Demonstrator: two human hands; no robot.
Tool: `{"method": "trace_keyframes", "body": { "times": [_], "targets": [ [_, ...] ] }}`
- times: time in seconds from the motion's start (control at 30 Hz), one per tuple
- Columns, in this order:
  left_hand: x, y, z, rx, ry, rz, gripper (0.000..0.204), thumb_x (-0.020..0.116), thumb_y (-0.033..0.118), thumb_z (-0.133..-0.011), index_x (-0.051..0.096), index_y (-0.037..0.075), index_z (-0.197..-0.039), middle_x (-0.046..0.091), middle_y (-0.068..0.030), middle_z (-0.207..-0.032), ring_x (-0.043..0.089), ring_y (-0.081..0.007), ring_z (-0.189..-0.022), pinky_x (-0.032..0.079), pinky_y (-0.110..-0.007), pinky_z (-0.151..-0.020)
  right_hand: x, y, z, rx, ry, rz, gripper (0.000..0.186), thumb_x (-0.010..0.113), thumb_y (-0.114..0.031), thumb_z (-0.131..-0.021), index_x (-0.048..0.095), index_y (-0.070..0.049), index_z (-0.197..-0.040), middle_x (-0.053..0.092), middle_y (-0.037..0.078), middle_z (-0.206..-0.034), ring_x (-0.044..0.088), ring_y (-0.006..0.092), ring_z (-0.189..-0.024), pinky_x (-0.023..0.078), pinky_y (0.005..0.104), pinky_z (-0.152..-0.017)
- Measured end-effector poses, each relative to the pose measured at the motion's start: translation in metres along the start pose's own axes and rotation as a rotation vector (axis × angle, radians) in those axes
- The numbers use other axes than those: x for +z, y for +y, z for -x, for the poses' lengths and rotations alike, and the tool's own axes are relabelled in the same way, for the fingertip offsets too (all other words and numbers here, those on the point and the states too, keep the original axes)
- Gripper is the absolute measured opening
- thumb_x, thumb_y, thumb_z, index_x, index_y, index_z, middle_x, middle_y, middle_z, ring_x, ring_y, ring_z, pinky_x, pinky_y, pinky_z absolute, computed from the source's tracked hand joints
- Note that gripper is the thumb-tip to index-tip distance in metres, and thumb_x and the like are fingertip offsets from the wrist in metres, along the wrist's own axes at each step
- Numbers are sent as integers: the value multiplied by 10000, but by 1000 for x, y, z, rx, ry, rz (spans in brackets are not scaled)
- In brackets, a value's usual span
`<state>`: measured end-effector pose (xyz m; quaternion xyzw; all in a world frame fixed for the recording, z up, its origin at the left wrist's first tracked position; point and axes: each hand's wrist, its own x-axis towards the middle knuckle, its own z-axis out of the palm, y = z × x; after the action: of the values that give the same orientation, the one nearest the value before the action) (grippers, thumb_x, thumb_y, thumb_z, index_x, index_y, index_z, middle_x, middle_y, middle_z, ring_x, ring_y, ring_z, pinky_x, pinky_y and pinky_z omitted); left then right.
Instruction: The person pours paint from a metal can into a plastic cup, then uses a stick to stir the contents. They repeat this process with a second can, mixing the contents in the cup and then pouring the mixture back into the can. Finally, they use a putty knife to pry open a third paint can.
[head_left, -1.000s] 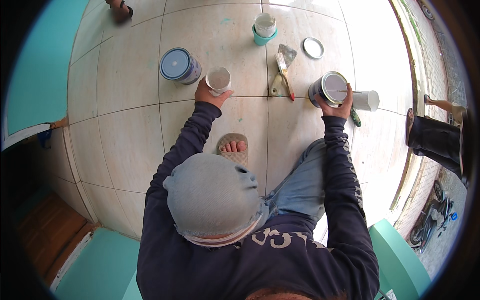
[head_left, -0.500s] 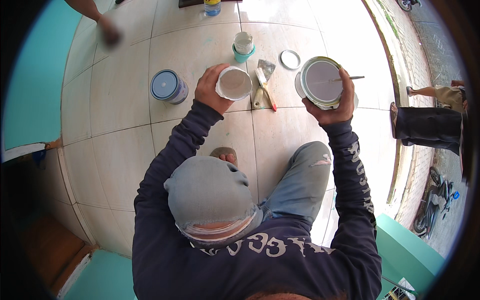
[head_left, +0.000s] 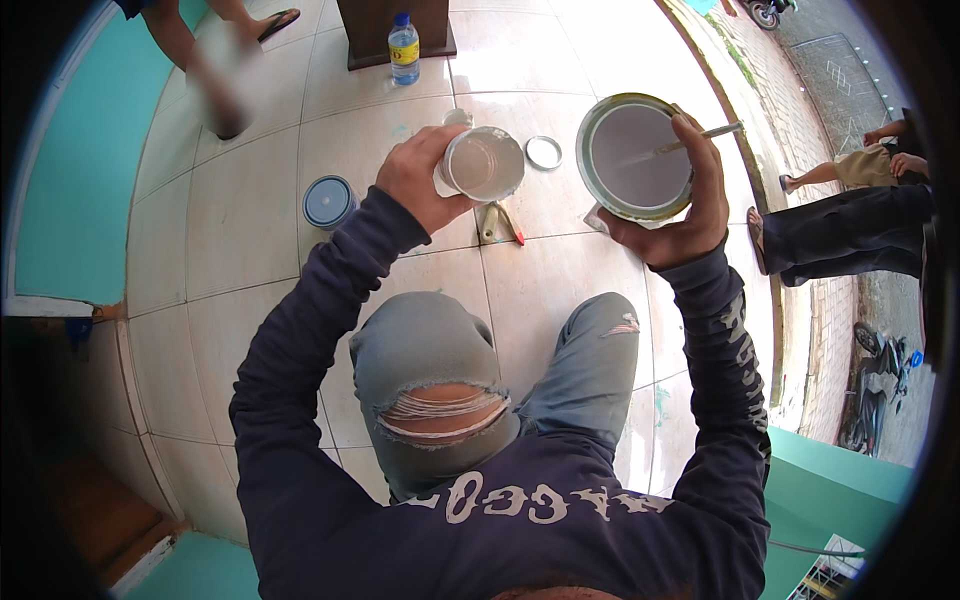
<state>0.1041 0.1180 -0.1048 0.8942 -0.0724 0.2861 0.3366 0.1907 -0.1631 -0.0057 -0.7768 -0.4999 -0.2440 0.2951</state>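
Over the pale tiled floor (head_left: 560,285), both hands are full. The left hand (head_left: 425,180) is wrapped round the side of a whitish cup (head_left: 487,163), its mouth facing up toward the camera; I cannot tell how much, if anything, lies inside. The right hand (head_left: 685,205) spans the side of an open tin (head_left: 632,158) of greyish paint, thumb and fingers spread wide round it. A thin stick (head_left: 715,131) sits across the tin's rim, one end in the paint, the other jutting out to the right.

The likeliest trouble is a spill: that one-handed grip looks stretched, and a slick rim or a turn of the wrist could tip the tin. The stick might slide out too — a knock on its free end would do it — and drip onto the tiles, the loose metal lid (head_left: 543,152) or the red-tipped tool (head_left: 512,226). Squeezed hard, the cup might buckle.
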Motion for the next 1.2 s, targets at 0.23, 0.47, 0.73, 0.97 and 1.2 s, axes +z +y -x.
{"method": "trace_keyframes", "body": {
  "times": [0.23, 0.47, 0.73, 0.97, 1.2],
  "targets": [
    [-17, 43, -13, -75, -604, 147, 694, 903, 233, -590, 594, 46, -1184, 666, -156, -1053, 639, -302, -945, 504, -367, -865, -52, -17, -10, -79, -117, 82, 1133, 932, -83, -384, 435, -92, -1403, 504, 198, -1350, 546, 376, -1217, 496, 436, -992],
    [23, 59, -19, -120, -802, 342, 722, 897, 234, -588, 575, 38, -1205, 677, -171, -1067, 652, -323, -1001, 497, -368, -924, -62, -19, -8, -195, -177, 163, 1068, 931, -113, -378, 510, -112, -1359, 510, 203, -1350, 551, 376, -1208, 509, 426, -964],
    [30, 57, -13, -137, -731, 339, 678, 902, 246, -588, 583, 31, -1147, 682, -155, -1052, 668, -306, -981, 522, -365, -883, -54, -18, -7, -231, -192, 257, 991, 917, -136, -389, 558, -128, -1312, 531, 193, -1337, 577, 349, -1153, 498, 426, -926],
    [38, 57, -11, -156, -737, 424, 667, 902, 226, -594, 582, 31, -1146, 680, -147, -1040, 676, -279, -975, 531, -355, -883, -49, -15, -10, -255, -207, 269, 923, 909, -162, -448, 565, -134, -1304, 537, 185, -1331, 575, 351, -1142, 482, 431, -917],
    [38, 61, -11, -132, -710, 408, 668, 902, 228, -594, 580, 32, -1145, 677, -145, -1039, 676, -277, -966, 532, -357, -878, -46, -9, -9, -304, -180, 283, 918, 928, -207, -458, 569, -140, -1301, 535, 187, -1333, 576, 346, -1144, 480, 439, -916]
  ]
}}
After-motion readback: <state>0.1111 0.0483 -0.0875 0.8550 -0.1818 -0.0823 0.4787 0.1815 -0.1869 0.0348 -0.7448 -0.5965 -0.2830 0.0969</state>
